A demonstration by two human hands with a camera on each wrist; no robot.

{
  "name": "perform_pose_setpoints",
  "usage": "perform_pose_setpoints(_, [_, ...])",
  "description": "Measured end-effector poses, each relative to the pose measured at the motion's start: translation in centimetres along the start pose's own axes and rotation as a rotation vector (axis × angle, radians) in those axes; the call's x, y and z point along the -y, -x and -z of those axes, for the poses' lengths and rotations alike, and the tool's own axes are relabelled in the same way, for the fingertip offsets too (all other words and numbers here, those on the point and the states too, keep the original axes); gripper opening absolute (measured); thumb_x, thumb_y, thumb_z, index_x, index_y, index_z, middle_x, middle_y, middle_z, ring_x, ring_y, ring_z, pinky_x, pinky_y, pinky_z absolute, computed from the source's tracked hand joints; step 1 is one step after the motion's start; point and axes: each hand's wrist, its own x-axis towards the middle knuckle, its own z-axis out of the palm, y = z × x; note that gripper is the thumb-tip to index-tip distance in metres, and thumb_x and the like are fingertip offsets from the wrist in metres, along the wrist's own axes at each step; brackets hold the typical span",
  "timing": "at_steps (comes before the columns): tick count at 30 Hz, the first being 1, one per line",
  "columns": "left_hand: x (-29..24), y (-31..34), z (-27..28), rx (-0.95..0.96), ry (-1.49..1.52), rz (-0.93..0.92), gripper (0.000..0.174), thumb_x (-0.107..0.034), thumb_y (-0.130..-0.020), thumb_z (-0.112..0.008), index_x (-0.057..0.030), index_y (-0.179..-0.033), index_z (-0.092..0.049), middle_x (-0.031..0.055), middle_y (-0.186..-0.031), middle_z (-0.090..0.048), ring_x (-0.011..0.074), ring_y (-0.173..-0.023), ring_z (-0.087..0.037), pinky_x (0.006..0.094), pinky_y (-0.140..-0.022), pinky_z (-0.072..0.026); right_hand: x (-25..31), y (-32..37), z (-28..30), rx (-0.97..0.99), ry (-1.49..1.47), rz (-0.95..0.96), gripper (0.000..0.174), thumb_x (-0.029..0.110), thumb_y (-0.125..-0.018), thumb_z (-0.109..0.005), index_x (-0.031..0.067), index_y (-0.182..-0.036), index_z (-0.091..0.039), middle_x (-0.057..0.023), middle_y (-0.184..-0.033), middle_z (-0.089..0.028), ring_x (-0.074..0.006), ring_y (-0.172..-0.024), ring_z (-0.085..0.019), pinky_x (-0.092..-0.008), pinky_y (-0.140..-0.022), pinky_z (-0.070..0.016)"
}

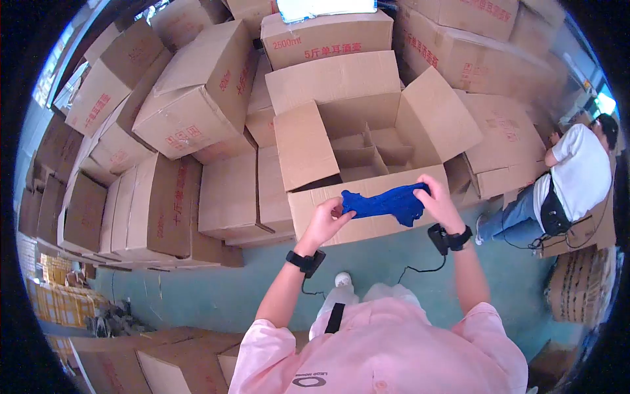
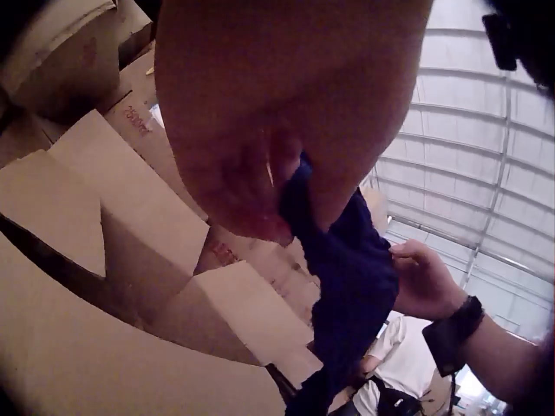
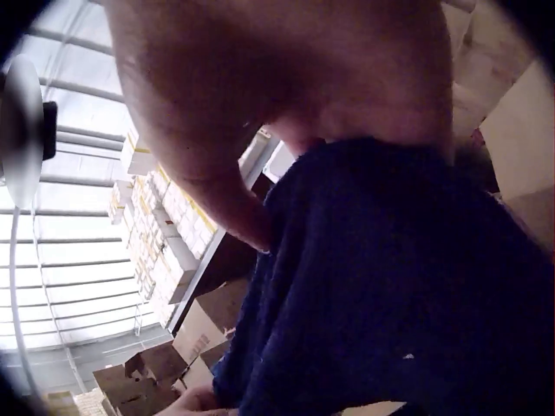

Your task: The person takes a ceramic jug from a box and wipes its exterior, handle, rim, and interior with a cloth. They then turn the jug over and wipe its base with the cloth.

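Note:
A blue cloth is stretched between two hands above the near edge of an open cardboard box. The left hand pinches one end of it, and the right hand grips the other. In the left wrist view the cloth hangs dark and crumpled from the left hand, with the right hand beyond. The right wrist view has the cloth filling the lower part, under the right hand. Cardboard dividers stand inside the box.
Stacked cardboard boxes with red print surround the open box on the left, back and right. A person in a white shirt bends at the right. Green floor lies below, with more cartons at the lower left.

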Motion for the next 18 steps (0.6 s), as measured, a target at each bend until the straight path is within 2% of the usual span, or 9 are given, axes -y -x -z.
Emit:
perform_pose_setpoints(1, [0.5, -0.8, 0.9, -0.002, -0.003, 0.010, 0.020, -0.013, -0.080, -0.071, -0.0020, -0.096, -0.064, 0.0049, -0.082, -0.065, 0.0104, -0.066, -0.058, 0.0253, -0.061, -0.0481, 0.0, -0.9, 0.2, 0.037, 0.037, 0.011, 0.008, 0.008, -0.086, -0.059, 0.0026, -0.086, -0.052, -0.0009, -0.071, -0.052, -0.0083, -0.066, -0.049, -0.0263, -0.059, -0.0431])
perform_pose_setpoints(4, [1.9, -3.1, 2.5, -0.013, 0.031, 0.006, 0.017, -0.012, -0.081, -0.069, -0.0012, -0.092, -0.063, 0.0065, -0.079, -0.063, 0.0100, -0.063, -0.055, 0.0254, -0.058, -0.0464, 0.6, -3.4, 1.0, -0.014, -0.030, -0.080, 0.014, 0.013, -0.088, -0.062, 0.0042, -0.084, -0.052, 0.0013, -0.070, -0.051, -0.0058, -0.065, -0.048, -0.0229, -0.057, -0.0415])
perform_pose_setpoints(6, [2.9, -5.1, 3.2, -0.031, 0.089, -0.049, 0.015, -0.012, -0.083, -0.067, -0.0017, -0.092, -0.063, 0.0058, -0.080, -0.063, 0.0092, -0.063, -0.055, 0.0249, -0.058, -0.0463, -0.8, -5.4, 2.0, -0.072, -0.091, -0.051, 0.014, 0.014, -0.090, -0.061, 0.0036, -0.083, -0.053, 0.0037, -0.070, -0.050, -0.0037, -0.064, -0.047, -0.0205, -0.056, -0.0397])
perform_pose_setpoints(7, [2.5, -5.9, 3.8, 0.022, 0.014, 0.024, 0.012, -0.011, -0.084, -0.065, -0.0028, -0.092, -0.063, 0.0065, -0.082, -0.063, 0.0135, -0.066, -0.057, 0.0276, -0.061, -0.0477, -0.6, -6.2, 2.4, -0.115, -0.128, -0.068, 0.014, 0.013, -0.090, -0.060, 0.0033, -0.083, -0.053, 0.0040, -0.070, -0.050, -0.0035, -0.064, -0.046, -0.0203, -0.056, -0.0396])
perform_pose_setpoints(10, [4.1, -9.3, 3.5, 0.097, -0.219, -0.133, 0.012, -0.010, -0.081, -0.065, -0.0037, -0.091, -0.064, 0.0079, -0.084, -0.063, 0.0180, -0.075, -0.060, 0.0299, -0.066, -0.0489, -1.5, -8.9, 4.3, -0.140, -0.096, -0.119, 0.015, 0.013, -0.092, -0.057, 0.0004, -0.084, -0.058, 0.0031, -0.070, -0.055, -0.0037, -0.065, -0.049, -0.0203, -0.058, -0.0407])
perform_pose_setpoints(11, [5.1, -10.4, 3.0, 0.128, -0.318, -0.214, 0.013, -0.010, -0.079, -0.065, -0.0043, -0.090, -0.064, 0.0080, -0.086, -0.061, 0.0239, -0.083, -0.059, 0.0355, -0.072, -0.0482, -1.6, -9.7, 5.0, -0.121, -0.054, -0.137, 0.016, 0.014, -0.092, -0.057, -0.0001, -0.085, -0.059, 0.0023, -0.071, -0.057, -0.0040, -0.065, -0.050, -0.0205, -0.059, -0.0411])
perform_pose_setpoints(14, [5.5, -13.0, 1.9, 0.122, -0.642, -0.340, 0.011, -0.012, -0.078, -0.061, -0.0055, -0.087, -0.063, 0.0084, -0.086, -0.061, 0.0255, -0.094, -0.058, 0.0389, -0.080, -0.0451, -1.4, -12.3, 6.6, -0.056, -0.029, -0.178, 0.023, 0.017, -0.094, -0.054, -0.0029, -0.087, -0.063, -0.0004, -0.072, -0.061, -0.0051, -0.068, -0.053, -0.0216, -0.061, -0.0426])
perform_pose_setpoints(18, [6.5, -15.9, 0.3, 0.398, -0.915, -0.316, 0.014, -0.018, -0.080, -0.058, -0.0077, -0.087, -0.064, 0.0073, -0.089, -0.062, 0.0237, -0.098, -0.058, 0.0378, -0.085, -0.0430, -4.4, -15.3, 8.8, -0.043, 0.000, -0.141, 0.024, 0.018, -0.095, -0.054, -0.0039, -0.089, -0.062, 0.0006, -0.071, -0.058, -0.0051, -0.067, -0.051, -0.0214, -0.061, -0.0418])
